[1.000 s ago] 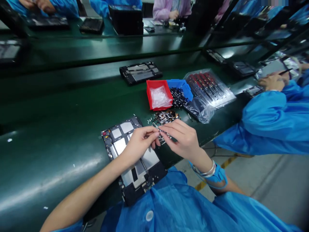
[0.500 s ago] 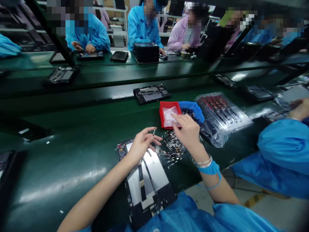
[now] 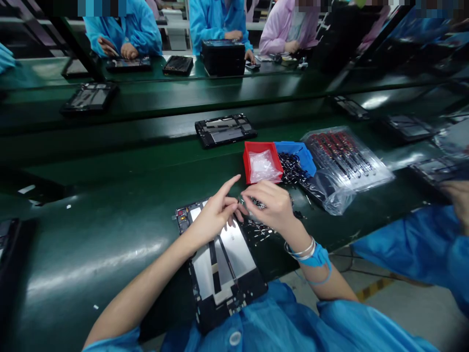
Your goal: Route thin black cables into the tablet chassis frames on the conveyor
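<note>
My left hand (image 3: 220, 213) is over the upper part of an opened tablet (image 3: 238, 254), index finger stretched out, the other fingers curled round something too small to name. Close to its right, my right hand (image 3: 269, 205) has thumb and fingertips nearly together in a pinch; what they hold cannot be made out. Beneath and beside the right hand lies a loose heap of small thin parts (image 3: 261, 231). Just beyond the hands stand a red bin (image 3: 247, 164) holding a clear plastic bag (image 3: 262, 164) and a blue bin (image 3: 308, 159) with dark small parts.
Right of the bins lies a plastic-wrapped pack (image 3: 344, 151) of strips. Another opened tablet (image 3: 226, 131) lies behind. A co-worker's blue sleeve (image 3: 414, 244) is at the right. More people work across the bench, near a black stack (image 3: 223, 58).
My right hand has moved back from the red bin towards my left hand. My left index finger has straightened, and the small part once visible at its fingertips no longer shows clearly. The view has tilted down.
</note>
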The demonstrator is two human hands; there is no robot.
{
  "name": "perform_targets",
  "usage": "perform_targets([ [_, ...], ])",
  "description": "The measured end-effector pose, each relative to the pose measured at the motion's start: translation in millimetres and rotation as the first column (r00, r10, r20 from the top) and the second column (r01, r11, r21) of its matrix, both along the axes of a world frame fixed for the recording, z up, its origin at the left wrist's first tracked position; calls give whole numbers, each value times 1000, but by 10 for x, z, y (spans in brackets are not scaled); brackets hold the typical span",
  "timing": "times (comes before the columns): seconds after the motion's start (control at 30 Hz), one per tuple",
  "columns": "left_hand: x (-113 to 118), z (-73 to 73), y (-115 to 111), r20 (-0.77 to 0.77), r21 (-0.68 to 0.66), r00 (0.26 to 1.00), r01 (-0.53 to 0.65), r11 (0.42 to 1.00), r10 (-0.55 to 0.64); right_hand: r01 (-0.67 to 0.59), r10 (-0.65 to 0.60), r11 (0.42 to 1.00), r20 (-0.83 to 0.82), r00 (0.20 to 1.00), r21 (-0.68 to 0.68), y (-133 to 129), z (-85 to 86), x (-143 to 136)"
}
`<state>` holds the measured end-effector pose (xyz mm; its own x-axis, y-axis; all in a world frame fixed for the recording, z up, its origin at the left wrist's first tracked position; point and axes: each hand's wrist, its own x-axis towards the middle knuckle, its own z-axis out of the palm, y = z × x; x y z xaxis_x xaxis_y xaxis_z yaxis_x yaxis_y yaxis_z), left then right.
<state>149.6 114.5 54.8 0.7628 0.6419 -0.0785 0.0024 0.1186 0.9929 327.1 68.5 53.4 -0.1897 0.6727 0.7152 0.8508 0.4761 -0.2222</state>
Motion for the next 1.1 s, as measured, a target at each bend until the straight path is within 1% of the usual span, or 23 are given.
perform_targets([
  [0.03,0,-5,9,23,-49,1000,-6,999,7,89,-89,996,17,996,29,35,-8,82],
  [0.1,0,-18,27,57,-115,998,-32,993,39,304,-309,950,78,948,71,92,-10,229],
  [0.13,1,-25,34,67,-130,996,-47,990,56,384,-391,920,112,913,82,103,-3,273],
  [0.17,5,-32,37,73,-139,995,-60,988,71,421,-430,903,141,892,87,99,10,287],
  [0.2,9,-37,36,77,-148,994,-68,987,80,408,-416,909,165,894,80,81,26,269],
  [0.23,12,-39,30,79,-157,993,-71,985,84,350,-356,934,183,916,63,52,42,219],
  [0.3,8,-28,-2,84,-175,993,-69,982,85,161,-165,986,207,964,35,-22,64,51],
  [0.4,-95,35,-94,93,-176,991,-81,981,98,-64,54,997,198,979,46,-95,62,-236],
  [0.47,-271,87,-173,97,-138,986,-122,983,136,-132,128,990,106,986,40,-101,46,-388],
  [0.53,-535,110,-262,70,-39,971,-228,973,230,-167,164,985,-67,984,-41,-83,30,-512],
  [0.57,-687,100,-312,36,35,951,-307,951,306,-185,165,977,-171,971,-105,-70,22,-571],
  [0.6,-842,73,-366,-9,121,918,-392,912,396,-212,157,961,-282,946,-177,-56,13,-630],
  [0.63,-989,30,-423,-56,206,872,-466,860,486,-256,140,932,-395,908,-256,-43,2,-692],
  [0.67,-1120,-28,-482,-103,276,821,-519,809,562,-321,114,884,-508,854,-341,-32,-12,-756],
  [0.7,-1227,-96,-541,-140,325,777,-549,770,613,-405,72,812,-617,784,-420,-24,-30,-821],
  [0.73,-1305,-168,-597,-164,351,754,-558,752,637,-498,9,723,-715,699,-479,-18,-50,-887],
  [0.8,-1365,-293,-698,-163,363,769,-536,762,619,-664,-156,542,-838,523,-515,-20,-91,-1013],
  [0.83,-1352,-336,-738,-139,361,791,-520,774,596,-716,-233,479,-860,454,-508,-26,-108,-1069],
  [0.87,-1317,-362,-771,-108,353,810,-510,784,576,-745,-290,444,-867,405,-497,-36,-122,-1119],
  [0.9,-1267,-372,-795,-82,329,823,-510,795,562,-758,-324,432,-868,376,-489,-49,-130,-1160],
  [0.97,-1156,-355,-817,-60,205,836,-524,826,546,-754,-334,447,-872,359,-482,-77,-131,-1213],
  [1.03,-1069,-323,-809,-32,-22,856,-517,856,516,-748,-296,473,-883,364,-466,-99,-120,-1220],
  [1.1,-1028,-303,-787,55,-274,884,-433,859,464,-773,-240,460,-900,365,-436,-103,-112,-1183],
])
